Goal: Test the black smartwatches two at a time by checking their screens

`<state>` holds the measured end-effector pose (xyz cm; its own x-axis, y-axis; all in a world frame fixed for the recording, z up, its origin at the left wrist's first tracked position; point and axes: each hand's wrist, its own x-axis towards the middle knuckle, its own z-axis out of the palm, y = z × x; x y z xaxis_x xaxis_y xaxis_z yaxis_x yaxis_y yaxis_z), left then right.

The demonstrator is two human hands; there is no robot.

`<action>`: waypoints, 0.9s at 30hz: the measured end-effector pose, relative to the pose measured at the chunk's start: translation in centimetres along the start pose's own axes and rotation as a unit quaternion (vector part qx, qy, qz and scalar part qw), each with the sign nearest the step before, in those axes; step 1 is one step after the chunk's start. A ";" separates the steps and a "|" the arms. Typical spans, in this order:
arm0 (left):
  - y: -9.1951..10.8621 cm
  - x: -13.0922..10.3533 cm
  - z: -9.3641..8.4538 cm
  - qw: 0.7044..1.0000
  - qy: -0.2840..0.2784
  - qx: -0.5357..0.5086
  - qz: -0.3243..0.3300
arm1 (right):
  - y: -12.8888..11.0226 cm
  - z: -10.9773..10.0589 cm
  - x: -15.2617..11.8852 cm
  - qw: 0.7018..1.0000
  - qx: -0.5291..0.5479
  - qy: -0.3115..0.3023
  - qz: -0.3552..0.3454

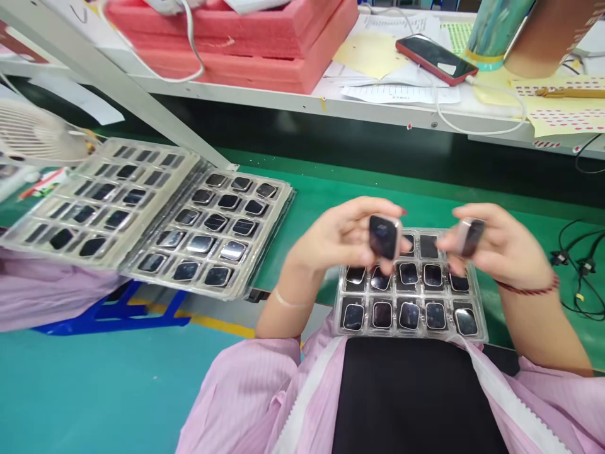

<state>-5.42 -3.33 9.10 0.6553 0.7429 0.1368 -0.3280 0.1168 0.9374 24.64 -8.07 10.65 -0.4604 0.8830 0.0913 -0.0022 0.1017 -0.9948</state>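
My left hand (pixel 350 234) is closed round a dark-faced square watch body (pixel 384 237), held upright above the near tray. My right hand (pixel 496 243) grips a second watch body (pixel 471 238), tilted so that its edge and part of its dark face show. Both hands are slightly blurred. Beneath them a clear plastic tray (pixel 339 315) lies close to my body, with several dark square watch bodies (pixel 409 315) in its compartments. My hands hide part of its back row.
Two stacks of clear trays (pixel 271 243) (pixel 16 236) with watch bodies stand at the left, beside a fan (pixel 40 132). Black cables (pixel 574 268) lie at the right. Overhead, a shelf (pixel 293 104) bears red foam boxes (pixel 227 38) and a phone (pixel 437 60).
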 end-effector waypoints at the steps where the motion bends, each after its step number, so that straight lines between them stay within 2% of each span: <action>1: -0.7 1.3 -0.3 1.000 -0.021 0.010 -0.014 | 1.2 0.1 1.5 1.000 0.003 0.013 -0.005; 3: -2.6 4.0 -0.8 0.998 -0.027 0.039 -0.047 | 3.9 0.1 4.1 0.998 -0.016 0.054 -0.009; 5: -4.7 6.1 -1.2 0.994 0.026 0.079 -0.070 | 6.5 -0.1 5.7 0.995 -0.031 0.090 0.008; 8: -6.9 7.5 -1.4 0.982 0.099 0.135 -0.090 | 8.8 -0.5 6.5 0.988 -0.039 0.145 0.036; 17: -8.8 7.2 -1.0 0.982 0.130 0.125 -0.065 | 10.3 -0.5 6.3 0.989 -0.037 0.142 0.034; 27: -9.0 6.8 -1.1 0.977 0.132 0.162 -0.050 | 10.6 -0.3 5.8 0.990 -0.049 0.130 0.027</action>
<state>1.23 1.34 1.23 0.4606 0.8875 -0.0087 -0.0109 0.0155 0.9998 22.20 -1.75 0.65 -0.2129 0.9753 0.0596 0.1086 0.0842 -0.9905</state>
